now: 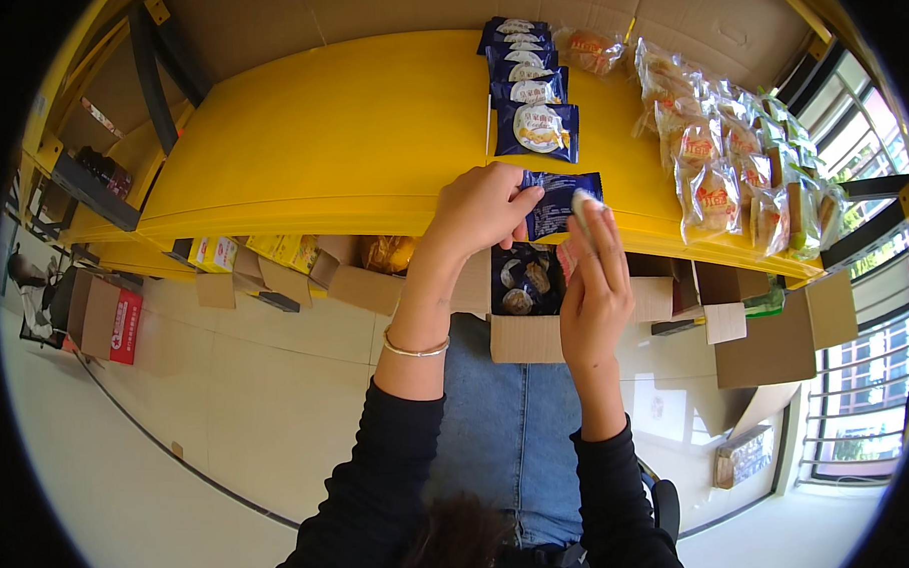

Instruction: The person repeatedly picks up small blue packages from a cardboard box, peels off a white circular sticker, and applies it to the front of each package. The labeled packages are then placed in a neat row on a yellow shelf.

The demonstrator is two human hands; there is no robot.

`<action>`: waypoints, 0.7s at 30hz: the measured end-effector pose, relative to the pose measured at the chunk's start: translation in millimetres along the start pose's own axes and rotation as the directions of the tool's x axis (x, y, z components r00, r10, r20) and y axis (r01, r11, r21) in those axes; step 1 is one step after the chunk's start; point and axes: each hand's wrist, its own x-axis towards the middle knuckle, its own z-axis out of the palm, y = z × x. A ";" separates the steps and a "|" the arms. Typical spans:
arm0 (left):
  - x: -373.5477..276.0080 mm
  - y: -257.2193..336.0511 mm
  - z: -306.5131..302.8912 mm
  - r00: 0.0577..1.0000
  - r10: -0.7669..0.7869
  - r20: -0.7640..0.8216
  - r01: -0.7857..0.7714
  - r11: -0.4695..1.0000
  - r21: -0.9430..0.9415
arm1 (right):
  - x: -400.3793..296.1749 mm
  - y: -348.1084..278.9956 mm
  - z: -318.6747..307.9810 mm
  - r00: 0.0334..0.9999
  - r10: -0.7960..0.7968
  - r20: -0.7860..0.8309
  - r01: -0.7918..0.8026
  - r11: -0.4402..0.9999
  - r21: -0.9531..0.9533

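Note:
My left hand [482, 208] pinches one end of a dark blue cookie packet [560, 194], its printed back facing up, just above the front edge of the yellow shelf [329, 131]. At the packet's other end is my right hand [597, 286], its fingers stretched out over a white cloth or tissue [585, 203]. A pinkish patch shows beside that palm; whether it belongs to the cloth I cannot tell. Beyond my hands, matching blue cookie packets [535, 131] lie overlapped in a row running to the back. Below them, an open carton [528, 341] contains more dark packets.
Clear-wrapped baked goods [711, 200] stand in rows on the shelf's right side, with one wrapped bun [585, 50] at the back. Open cartons [764, 341] with raised flaps sit beneath the shelf. Black uprights [154, 77] bound it. Farther left is a red-and-brown box [106, 319].

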 end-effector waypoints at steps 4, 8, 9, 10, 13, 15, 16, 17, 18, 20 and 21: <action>7.4 -11.9 2.2 0.999 0.052 -0.011 -0.052 0.998 0.030 | 1.4 -17.2 2.2 0.994 -0.099 0.037 0.097 0.994 0.048; 11.2 -23.2 4.9 0.998 0.062 -0.014 -0.062 0.998 0.013 | 8.3 -22.6 6.5 0.994 -0.099 0.046 0.094 0.990 0.105; 9.5 -18.1 4.6 0.999 0.055 0.000 -0.055 0.998 -0.016 | 11.3 -17.7 5.1 0.996 -0.079 0.036 0.074 0.989 0.125; 7.3 -12.4 4.2 0.999 0.047 0.014 -0.046 0.998 -0.045 | 12.4 -12.4 3.4 0.998 -0.055 0.025 0.052 0.993 0.110; 2.7 -2.1 3.5 1.000 0.016 0.019 -0.015 0.998 -0.058 | 10.9 6.6 -6.9 0.994 0.107 0.014 -0.108 0.988 0.109; 0.8 1.4 3.4 1.000 0.005 -0.003 -0.005 0.999 -0.051 | 10.7 21.3 -14.9 0.987 0.158 0.043 -0.162 0.981 0.104; -0.1 2.1 3.4 1.000 0.006 -0.019 -0.007 0.999 -0.053 | 10.7 23.4 -17.9 0.990 0.133 0.050 -0.137 0.987 0.083; -1.3 2.7 3.4 0.999 0.007 -0.036 -0.009 0.998 -0.054 | 10.8 22.8 -20.2 0.989 0.134 0.063 -0.139 0.987 0.086; -2.3 2.0 4.5 0.998 0.029 -0.062 -0.035 0.994 -0.101 | 12.1 21.0 -22.7 0.988 0.134 0.071 -0.140 0.986 0.089; -5.0 -2.9 10.3 0.991 0.069 -0.115 -0.091 0.977 -0.194 | 12.0 23.0 -27.5 0.988 0.132 0.085 -0.140 0.984 0.106; -6.8 -4.9 11.5 0.989 0.069 -0.132 -0.102 0.959 -0.264 | 11.1 23.5 -30.6 0.987 0.118 0.106 -0.128 0.987 0.099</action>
